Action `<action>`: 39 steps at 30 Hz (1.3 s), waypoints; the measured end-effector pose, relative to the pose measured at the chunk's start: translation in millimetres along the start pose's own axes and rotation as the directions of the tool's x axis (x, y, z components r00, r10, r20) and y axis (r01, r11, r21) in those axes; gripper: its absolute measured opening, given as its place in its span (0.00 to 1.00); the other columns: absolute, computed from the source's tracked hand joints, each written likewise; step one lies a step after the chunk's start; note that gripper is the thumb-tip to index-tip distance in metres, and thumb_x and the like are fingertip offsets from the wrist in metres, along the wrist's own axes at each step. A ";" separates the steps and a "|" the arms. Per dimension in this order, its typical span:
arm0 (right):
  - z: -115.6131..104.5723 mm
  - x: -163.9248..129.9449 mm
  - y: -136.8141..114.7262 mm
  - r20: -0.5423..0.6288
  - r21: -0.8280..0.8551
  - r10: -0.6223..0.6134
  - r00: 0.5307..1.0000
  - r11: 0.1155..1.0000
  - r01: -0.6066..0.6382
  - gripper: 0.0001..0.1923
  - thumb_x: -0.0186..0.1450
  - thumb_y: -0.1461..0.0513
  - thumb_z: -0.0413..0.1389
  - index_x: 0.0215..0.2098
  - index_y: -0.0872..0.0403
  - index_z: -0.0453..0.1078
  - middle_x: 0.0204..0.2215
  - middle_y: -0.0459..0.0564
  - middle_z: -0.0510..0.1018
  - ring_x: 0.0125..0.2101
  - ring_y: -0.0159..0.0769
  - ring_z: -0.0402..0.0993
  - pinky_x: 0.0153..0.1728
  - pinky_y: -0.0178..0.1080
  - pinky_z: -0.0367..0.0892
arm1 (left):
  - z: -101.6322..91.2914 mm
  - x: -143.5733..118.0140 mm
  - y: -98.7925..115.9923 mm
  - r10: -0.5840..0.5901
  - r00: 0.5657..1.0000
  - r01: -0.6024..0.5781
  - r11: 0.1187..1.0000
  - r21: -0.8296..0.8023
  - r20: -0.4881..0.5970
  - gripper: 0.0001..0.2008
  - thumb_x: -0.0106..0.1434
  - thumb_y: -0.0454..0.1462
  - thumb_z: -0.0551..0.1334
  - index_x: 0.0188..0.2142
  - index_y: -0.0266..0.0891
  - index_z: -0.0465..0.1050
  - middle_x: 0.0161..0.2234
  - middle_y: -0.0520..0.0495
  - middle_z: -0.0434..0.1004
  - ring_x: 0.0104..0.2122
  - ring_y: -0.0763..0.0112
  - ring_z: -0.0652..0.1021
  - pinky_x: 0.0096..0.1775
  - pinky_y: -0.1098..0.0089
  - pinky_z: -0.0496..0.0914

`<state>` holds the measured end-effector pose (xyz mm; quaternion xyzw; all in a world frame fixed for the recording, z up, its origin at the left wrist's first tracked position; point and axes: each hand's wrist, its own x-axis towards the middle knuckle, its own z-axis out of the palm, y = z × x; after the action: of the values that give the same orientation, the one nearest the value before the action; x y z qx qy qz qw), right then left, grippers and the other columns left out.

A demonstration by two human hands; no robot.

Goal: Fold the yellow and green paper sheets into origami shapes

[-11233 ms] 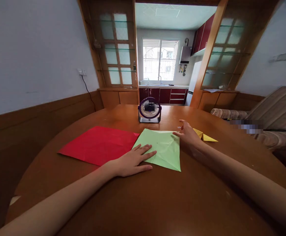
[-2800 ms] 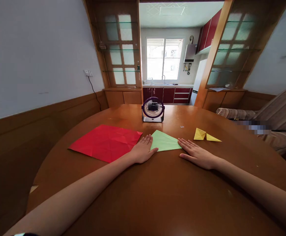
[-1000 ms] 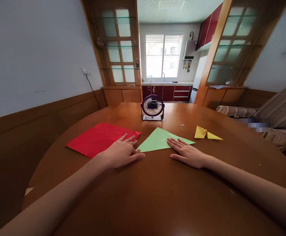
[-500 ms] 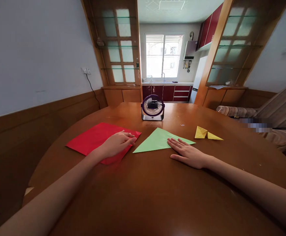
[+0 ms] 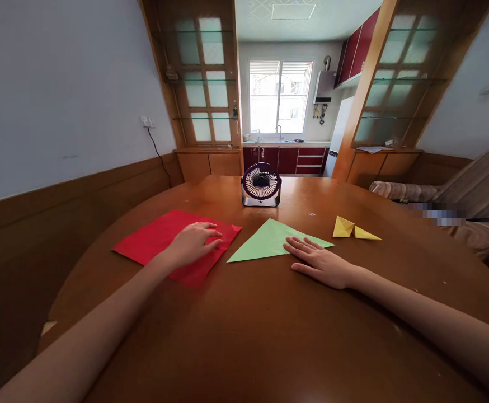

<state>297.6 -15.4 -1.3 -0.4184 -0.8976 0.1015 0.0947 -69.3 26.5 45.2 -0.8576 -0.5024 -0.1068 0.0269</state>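
Observation:
A sheet of green paper (image 5: pixel 261 239), folded into a triangle, lies flat on the table in front of me. My right hand (image 5: pixel 311 260) rests with spread fingers on its right part, the thumb on the wood below the near edge. Over the red paper (image 5: pixel 147 238) on the left is my left hand (image 5: pixel 194 242), its fingers apart and loosely bent, holding nothing. Whether its fingertips touch the red paper I cannot tell. Right of the green triangle lies a folded piece of yellow paper (image 5: pixel 343 227) with a pointed end.
The round-edged wooden table (image 5: pixel 244 336) carries a small dark fan (image 5: pixel 262 182) at its far side. A striped sofa (image 5: pixel 475 190) stands beyond the table on the right. On the left wall, a cable hangs from a socket (image 5: pixel 147 122).
My left hand has moved slightly left over the red paper, away from the green triangle. The right hand stays nearly in place on the green paper.

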 end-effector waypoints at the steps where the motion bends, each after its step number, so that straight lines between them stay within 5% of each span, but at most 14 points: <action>1: -1.4 -0.1 -1.6 0.003 0.004 0.005 1.000 1.000 -0.005 0.35 0.71 0.43 0.39 0.70 0.48 0.45 0.69 0.47 0.44 0.69 0.46 0.37 0.68 0.52 0.36 | -0.4 0.1 -7.6 -0.008 0.999 0.006 0.999 0.033 0.047 0.23 0.66 0.51 0.50 0.47 0.45 0.78 0.56 0.44 0.72 0.59 0.52 0.67 0.56 0.55 0.62; 5: -4.4 -0.5 -3.8 -0.022 0.054 0.009 1.000 0.999 -0.008 0.34 0.70 0.43 0.41 0.69 0.47 0.50 0.69 0.47 0.48 0.69 0.46 0.39 0.68 0.53 0.37 | 5.1 0.1 -27.4 -0.069 0.980 0.065 0.998 0.027 0.185 0.29 0.67 0.53 0.48 0.60 0.45 0.67 0.63 0.45 0.63 0.62 0.56 0.64 0.59 0.57 0.60; 8: -5.7 0.3 -1.4 -0.031 0.088 -0.012 0.999 0.996 0.015 0.32 0.70 0.43 0.42 0.68 0.47 0.52 0.68 0.48 0.50 0.68 0.46 0.41 0.68 0.54 0.38 | 14.2 2.5 -30.3 -0.111 0.981 0.110 0.994 0.015 0.159 0.31 0.68 0.54 0.45 0.63 0.43 0.62 0.65 0.44 0.57 0.63 0.55 0.62 0.59 0.57 0.60; 11: -7.7 5.6 2.1 -0.039 0.124 -0.051 0.998 0.991 0.055 0.30 0.71 0.44 0.42 0.66 0.46 0.57 0.68 0.48 0.54 0.68 0.46 0.46 0.68 0.55 0.40 | 22.5 6.8 -26.1 -0.105 0.992 0.104 0.994 0.026 0.068 0.30 0.68 0.53 0.45 0.61 0.41 0.66 0.63 0.40 0.61 0.63 0.54 0.63 0.60 0.52 0.56; 16: -7.9 26.9 2.8 -0.087 0.172 -0.113 0.990 0.977 0.126 0.27 0.71 0.46 0.43 0.64 0.46 0.60 0.65 0.49 0.61 0.65 0.44 0.53 0.67 0.56 0.42 | 28.4 9.1 5.1 -0.027 0.998 0.024 0.997 -0.075 -0.048 0.27 0.70 0.51 0.46 0.53 0.39 0.73 0.59 0.39 0.69 0.60 0.57 0.67 0.62 0.49 0.52; 23: -2.9 44.0 -7.1 -0.126 0.133 -0.160 0.979 0.975 0.177 0.28 0.71 0.46 0.42 0.64 0.47 0.59 0.63 0.50 0.63 0.65 0.44 0.55 0.67 0.56 0.41 | 29.8 1.5 65.1 0.111 0.992 -0.122 0.944 -0.307 -0.053 0.24 0.69 0.50 0.50 0.54 0.39 0.72 0.58 0.40 0.69 0.61 0.57 0.66 0.64 0.49 0.49; 29: -3.5 37.6 -11.8 -0.177 0.108 -0.052 0.983 0.992 0.072 0.30 0.71 0.46 0.43 0.66 0.51 0.56 0.61 0.53 0.67 0.64 0.51 0.55 0.64 0.60 0.49 | 31.1 -3.2 78.5 0.042 0.995 -0.096 0.697 -0.711 -0.093 0.26 0.67 0.48 0.56 0.61 0.40 0.62 0.60 0.40 0.67 0.58 0.58 0.70 0.58 0.53 0.64; 35: -3.9 38.4 -11.8 -0.307 0.199 -0.055 0.950 0.972 0.121 0.27 0.71 0.47 0.45 0.63 0.50 0.60 0.57 0.56 0.70 0.59 0.49 0.64 0.59 0.58 0.59 | 40.2 -4.1 87.0 0.083 0.987 -0.162 0.613 -0.774 -0.140 0.24 0.64 0.48 0.60 0.58 0.46 0.66 0.69 0.45 0.45 0.67 0.57 0.52 0.63 0.53 0.57; 39: -3.7 40.5 -20.3 -0.349 0.432 0.035 0.936 0.893 0.128 0.26 0.71 0.47 0.43 0.61 0.50 0.62 0.58 0.55 0.70 0.57 0.47 0.67 0.58 0.54 0.61 | 40.0 -4.9 93.2 0.132 0.983 -0.177 0.548 -0.817 -0.125 0.24 0.66 0.49 0.58 0.58 0.45 0.67 0.68 0.45 0.49 0.66 0.57 0.55 0.62 0.54 0.59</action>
<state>258.1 3.4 11.0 -0.3745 -0.8287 0.2277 0.3479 15.4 -17.6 10.9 -0.8084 -0.3160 -0.3469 -0.3554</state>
